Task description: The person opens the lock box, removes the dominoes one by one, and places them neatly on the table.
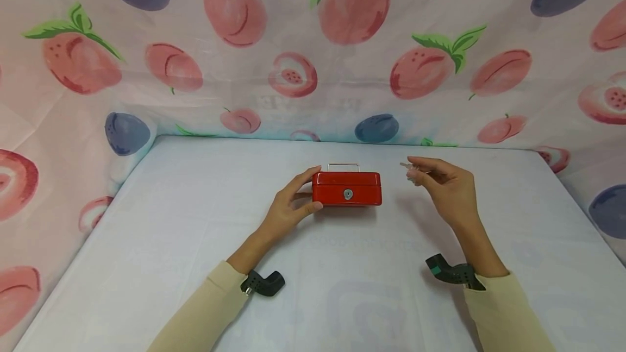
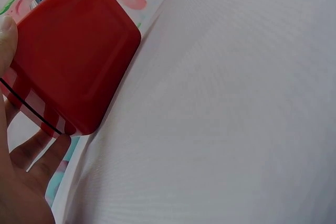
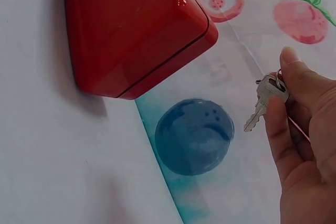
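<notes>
A small red cash box [image 1: 335, 195] with a wire handle [image 1: 344, 165] on its lid and a round lock [image 1: 348, 194] on its front is at the middle of the table. The left hand [image 1: 288, 205] grips its left side, thumb at the front and fingers behind; the left wrist view shows the underside of the box [image 2: 79, 51] tilted toward that camera. To the right of the box, apart from it, the right hand [image 1: 447, 186] pinches a silver key [image 3: 266, 95] on a ring between thumb and fingers. The key's toothed blade points away from the fingertips.
A white cloth [image 1: 195, 205] covers the table. Behind it hangs a fruit-printed curtain [image 1: 293, 26], which also runs along the left and right sides. Each wrist carries a black camera mount [image 1: 455, 273] over the cuff.
</notes>
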Available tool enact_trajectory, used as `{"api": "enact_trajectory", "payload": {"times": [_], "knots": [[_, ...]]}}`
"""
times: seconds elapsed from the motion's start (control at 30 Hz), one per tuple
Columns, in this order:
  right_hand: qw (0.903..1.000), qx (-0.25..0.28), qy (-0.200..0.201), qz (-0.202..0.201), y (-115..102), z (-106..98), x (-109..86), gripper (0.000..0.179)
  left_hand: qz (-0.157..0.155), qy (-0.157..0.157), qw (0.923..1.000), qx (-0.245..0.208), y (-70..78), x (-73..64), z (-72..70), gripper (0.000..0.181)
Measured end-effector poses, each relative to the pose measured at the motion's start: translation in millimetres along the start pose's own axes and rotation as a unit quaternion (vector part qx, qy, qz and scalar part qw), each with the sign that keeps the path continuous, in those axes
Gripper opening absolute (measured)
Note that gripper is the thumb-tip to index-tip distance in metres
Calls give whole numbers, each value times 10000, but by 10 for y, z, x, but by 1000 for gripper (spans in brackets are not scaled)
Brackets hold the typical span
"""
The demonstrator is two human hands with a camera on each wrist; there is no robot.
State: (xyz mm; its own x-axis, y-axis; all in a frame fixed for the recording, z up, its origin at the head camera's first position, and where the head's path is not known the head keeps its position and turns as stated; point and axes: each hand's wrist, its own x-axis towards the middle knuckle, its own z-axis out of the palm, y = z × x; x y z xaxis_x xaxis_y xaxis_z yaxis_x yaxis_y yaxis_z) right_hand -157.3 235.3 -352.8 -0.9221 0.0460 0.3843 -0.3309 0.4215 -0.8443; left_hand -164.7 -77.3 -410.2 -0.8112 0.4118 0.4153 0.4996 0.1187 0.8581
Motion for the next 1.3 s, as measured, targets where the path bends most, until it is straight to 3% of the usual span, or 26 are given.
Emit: {"api": "enact_trajectory", "payload": {"times": [0.1,0.2,0.27,0.43,0.6,1.13,1.3], "knots": [[9998,-36,5,-193,-120,12,-16,37,-19,-15,10000,-36,52,6,-3,67],[9990,-189,50,-400,-85,20,-3,44,61,-9,10000,-10,-69,7,5,69],[9982,-300,74,-505,-46,32,6,42,94,-1,10000,-2,-177,9,11,69],[9951,-580,-2,-798,-50,73,1,29,120,4,9999,-6,-194,7,5,67],[9911,-685,-102,-1136,-117,107,-15,27,108,8,9999,-5,-178,4,5,67],[9857,202,-723,-1508,-279,246,-98,26,30,30,10000,-27,-161,0,9,68],[9840,332,-903,-1499,-297,300,-116,26,23,52,10000,-25,-16,-1,10,68]]}}
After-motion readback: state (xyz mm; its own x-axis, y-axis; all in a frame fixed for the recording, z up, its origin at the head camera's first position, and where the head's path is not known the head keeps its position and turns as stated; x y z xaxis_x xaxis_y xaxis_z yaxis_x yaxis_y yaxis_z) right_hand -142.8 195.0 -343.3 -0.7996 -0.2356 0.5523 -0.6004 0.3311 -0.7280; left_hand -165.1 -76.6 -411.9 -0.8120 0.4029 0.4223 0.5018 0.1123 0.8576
